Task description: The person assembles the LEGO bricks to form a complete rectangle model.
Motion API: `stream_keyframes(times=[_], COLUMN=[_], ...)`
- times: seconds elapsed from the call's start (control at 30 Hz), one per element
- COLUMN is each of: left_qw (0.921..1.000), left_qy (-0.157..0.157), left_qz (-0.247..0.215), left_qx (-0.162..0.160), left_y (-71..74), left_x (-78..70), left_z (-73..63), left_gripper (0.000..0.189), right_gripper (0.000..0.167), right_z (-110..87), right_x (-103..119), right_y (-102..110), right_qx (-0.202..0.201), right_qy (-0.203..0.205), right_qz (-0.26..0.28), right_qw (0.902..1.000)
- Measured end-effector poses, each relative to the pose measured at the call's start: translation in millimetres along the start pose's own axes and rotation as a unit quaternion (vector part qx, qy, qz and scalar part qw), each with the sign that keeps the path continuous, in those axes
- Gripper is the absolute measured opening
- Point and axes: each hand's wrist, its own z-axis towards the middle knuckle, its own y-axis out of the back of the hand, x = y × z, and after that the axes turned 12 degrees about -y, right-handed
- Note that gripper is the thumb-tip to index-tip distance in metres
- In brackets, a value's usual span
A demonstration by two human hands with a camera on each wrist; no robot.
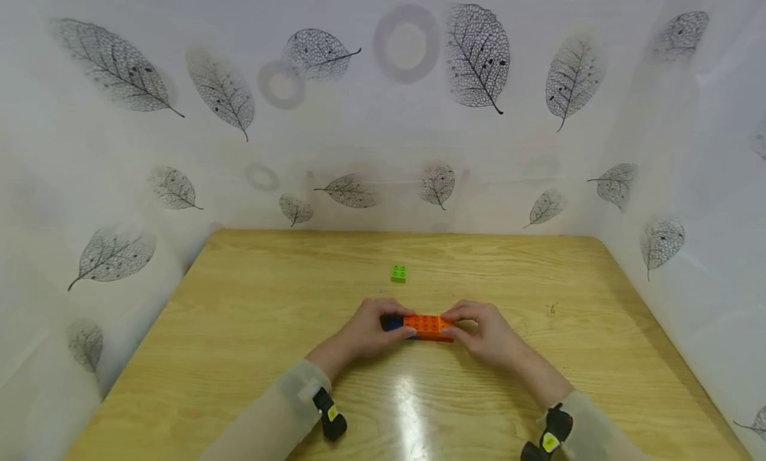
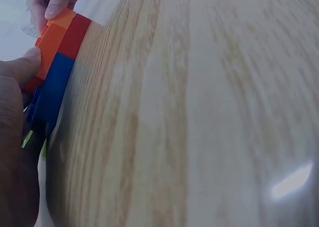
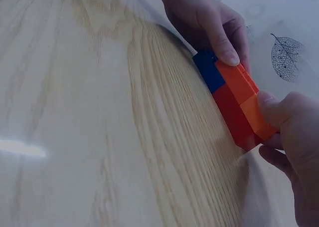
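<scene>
Low on the table, toy building bricks form a two-layer block between both hands. Its bottom layer has a blue brick (image 2: pixel 52 90) at left and a red brick (image 3: pixel 232 118) at right. On top lie a red-orange brick (image 1: pixel 423 324), bridging blue and red, and a lighter orange brick (image 3: pixel 256 116) at the right end. My left hand (image 1: pixel 372 328) pinches the red-orange brick, thumb on the near side and fingertips behind. With thumb and fingers, my right hand (image 1: pixel 487 333) grips the lighter orange brick. Part of the blue brick is hidden by the left hand.
A small bright green brick (image 1: pixel 398 274) sits farther back on the wooden table (image 1: pixel 269 268). Leaf-patterned white sheeting (image 1: pixel 371 135) rises behind and along both sides of the table. Each wrist wears a black camera.
</scene>
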Motion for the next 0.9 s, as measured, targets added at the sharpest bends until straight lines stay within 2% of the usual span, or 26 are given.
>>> stream_keyframes(times=[0.17, 0.27, 0.53, 0.67, 0.8, 0.9], left_qw=[0.9999, 0.9998, 0.9992, 0.9983, 0.9980, 0.9985], left_qy=[-0.012, -0.019, 0.006, 0.020, 0.031, 0.026], left_qz=[0.001, 0.003, 0.008, 0.009, 0.009, 0.011], left_qx=[-0.003, 0.002, 0.039, 0.054, 0.055, 0.048], left_y=[1.5, 2.7, 7.8, 11.8, 18.2, 24.7], left_x=[-2.7, -3.0, -0.5, -2.1, -3.6, -3.4], left_z=[-1.7, -1.2, 2.1, 5.4, 7.7, 9.9], left_gripper=[0.031, 0.031, 0.033, 0.041, 0.048, 0.050], right_gripper=[0.019, 0.020, 0.025, 0.026, 0.024, 0.023], right_z=[3.9, 4.7, 1.3, 0.1, -0.5, -1.3], right_x=[-5.3, -8.1, -10.3, -8.2, -7.0, -6.8], right_y=[-4.9, -7.0, -6.6, -4.0, -3.8, -4.7], right_qx=[-0.014, -0.022, -0.024, -0.025, -0.025, -0.022], right_qy=[0.069, 0.094, 0.066, 0.054, 0.058, 0.058], right_qz=[0.013, 0.015, 0.012, 0.009, 0.006, 0.008], right_qw=[0.9974, 0.9952, 0.9975, 0.9982, 0.9980, 0.9981])
